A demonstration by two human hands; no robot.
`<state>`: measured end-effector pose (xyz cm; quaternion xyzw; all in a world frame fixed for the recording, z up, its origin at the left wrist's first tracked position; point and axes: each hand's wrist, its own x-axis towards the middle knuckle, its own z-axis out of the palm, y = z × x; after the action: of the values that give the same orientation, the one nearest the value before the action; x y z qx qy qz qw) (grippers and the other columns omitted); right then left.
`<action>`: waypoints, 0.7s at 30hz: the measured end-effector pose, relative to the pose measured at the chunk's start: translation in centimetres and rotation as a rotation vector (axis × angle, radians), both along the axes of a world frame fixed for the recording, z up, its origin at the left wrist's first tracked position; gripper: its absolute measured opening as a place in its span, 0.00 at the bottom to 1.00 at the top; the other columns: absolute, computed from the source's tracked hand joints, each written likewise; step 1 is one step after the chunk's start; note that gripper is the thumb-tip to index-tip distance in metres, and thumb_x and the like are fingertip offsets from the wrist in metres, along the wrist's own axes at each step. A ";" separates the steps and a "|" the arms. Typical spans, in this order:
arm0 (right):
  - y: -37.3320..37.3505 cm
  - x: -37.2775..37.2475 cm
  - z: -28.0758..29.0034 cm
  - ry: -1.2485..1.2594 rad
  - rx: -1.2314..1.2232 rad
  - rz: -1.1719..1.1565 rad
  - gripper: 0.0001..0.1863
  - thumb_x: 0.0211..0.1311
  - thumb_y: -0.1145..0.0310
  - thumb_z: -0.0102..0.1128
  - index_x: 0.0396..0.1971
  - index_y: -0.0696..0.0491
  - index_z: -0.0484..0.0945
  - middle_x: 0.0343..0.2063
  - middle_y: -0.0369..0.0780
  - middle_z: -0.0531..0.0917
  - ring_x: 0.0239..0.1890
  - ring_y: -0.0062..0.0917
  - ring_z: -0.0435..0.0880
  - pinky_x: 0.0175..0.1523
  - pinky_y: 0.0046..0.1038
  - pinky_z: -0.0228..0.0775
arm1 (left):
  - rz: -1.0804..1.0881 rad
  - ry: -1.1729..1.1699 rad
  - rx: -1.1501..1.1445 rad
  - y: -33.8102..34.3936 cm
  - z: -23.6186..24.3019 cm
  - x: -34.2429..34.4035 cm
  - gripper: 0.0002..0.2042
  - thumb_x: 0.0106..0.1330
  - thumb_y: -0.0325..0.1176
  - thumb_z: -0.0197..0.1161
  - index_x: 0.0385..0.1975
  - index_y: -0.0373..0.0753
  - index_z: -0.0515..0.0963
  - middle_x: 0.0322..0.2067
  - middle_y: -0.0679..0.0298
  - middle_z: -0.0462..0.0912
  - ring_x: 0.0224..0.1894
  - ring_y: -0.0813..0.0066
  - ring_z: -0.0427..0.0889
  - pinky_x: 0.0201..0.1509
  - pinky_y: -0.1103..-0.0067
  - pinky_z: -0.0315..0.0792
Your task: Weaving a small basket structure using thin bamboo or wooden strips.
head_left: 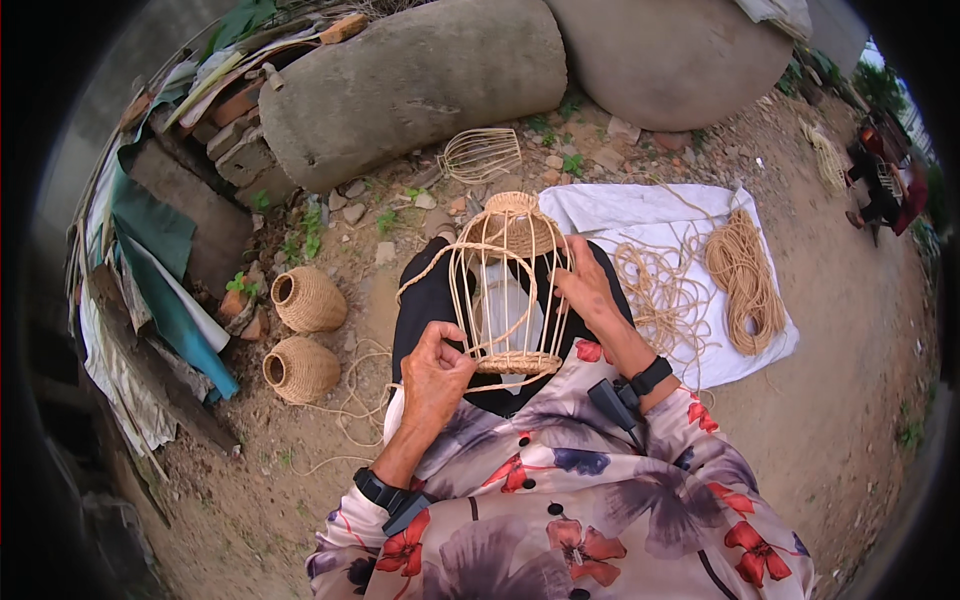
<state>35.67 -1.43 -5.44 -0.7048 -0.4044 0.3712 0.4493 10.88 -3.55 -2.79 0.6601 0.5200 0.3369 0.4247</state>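
A half-woven basket frame (505, 357) of thin pale ribs rests over my lap, between my knees. Its far end is a closely woven neck (512, 203), and a braided band rings the near end. My left hand (435, 375) is closed, thumb and fingers pinching at the frame's lower left, by the braided band. On the right side, my right hand (585, 287) has its fingers curled round the ribs. A loose cord (424, 272) loops out from the frame's left and crosses its ribs; another strand runs below the near band. What lies inside my fingertips is partly hidden.
Two finished-looking woven pots (309, 299) lie on the dirt at left. On the right, a white sack (590, 205) carries a cord coil (745, 280) and tangled strands (655, 285). Another rib frame (481, 155) lies ahead, before a concrete cylinder (420, 95). A person (885, 180) sits far right.
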 end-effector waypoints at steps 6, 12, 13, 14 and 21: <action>0.3 0.0 -0.2 -0.058 -0.082 0.008 0.24 0.54 0.66 0.54 0.54 0.50 0.68 0.49 0.47 0.76 0.37 0.38 0.84 0.37 0.34 0.80 | -0.172 0.185 0.447 0.6 1.9 0.5 0.09 0.53 0.27 0.68 0.35 0.38 0.84 0.27 0.61 0.79 0.34 0.64 0.80 0.40 0.72 0.74; -1.9 1.5 3.0 -0.943 0.143 0.236 0.22 0.54 0.57 0.61 0.43 0.57 0.76 0.41 0.48 0.80 0.41 0.45 0.79 0.49 0.43 0.72 | -0.389 0.176 0.338 1.7 0.4 0.2 0.06 0.59 0.28 0.63 0.33 0.35 0.83 0.30 0.54 0.83 0.33 0.55 0.83 0.37 0.68 0.75; -2.0 1.6 4.9 -0.899 0.162 0.166 0.19 0.54 0.59 0.62 0.40 0.57 0.78 0.39 0.46 0.80 0.42 0.43 0.78 0.47 0.45 0.71 | -0.419 0.153 0.319 1.4 0.3 0.2 0.06 0.59 0.27 0.63 0.33 0.34 0.83 0.29 0.54 0.83 0.32 0.54 0.83 0.37 0.68 0.76; -1.9 0.9 6.4 -0.846 0.270 0.101 0.20 0.53 0.60 0.63 0.42 0.56 0.78 0.39 0.44 0.80 0.43 0.42 0.77 0.48 0.44 0.70 | -0.432 0.126 0.335 1.2 0.5 0.3 0.05 0.58 0.25 0.64 0.32 0.32 0.82 0.29 0.53 0.83 0.31 0.57 0.83 0.35 0.71 0.75; 2.5 -6.8 7.2 -1.139 0.465 0.481 0.19 0.49 0.61 0.65 0.40 0.56 0.77 0.48 0.44 0.74 0.54 0.37 0.70 0.60 0.45 0.56 | -0.436 0.149 0.357 0.9 0.5 1.4 0.06 0.58 0.26 0.63 0.32 0.32 0.82 0.28 0.53 0.83 0.30 0.56 0.84 0.34 0.69 0.75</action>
<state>28.87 1.05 1.75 -0.5656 -0.7946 -0.0670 0.2102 12.29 -2.66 -2.28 0.8435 0.3283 0.2745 0.3246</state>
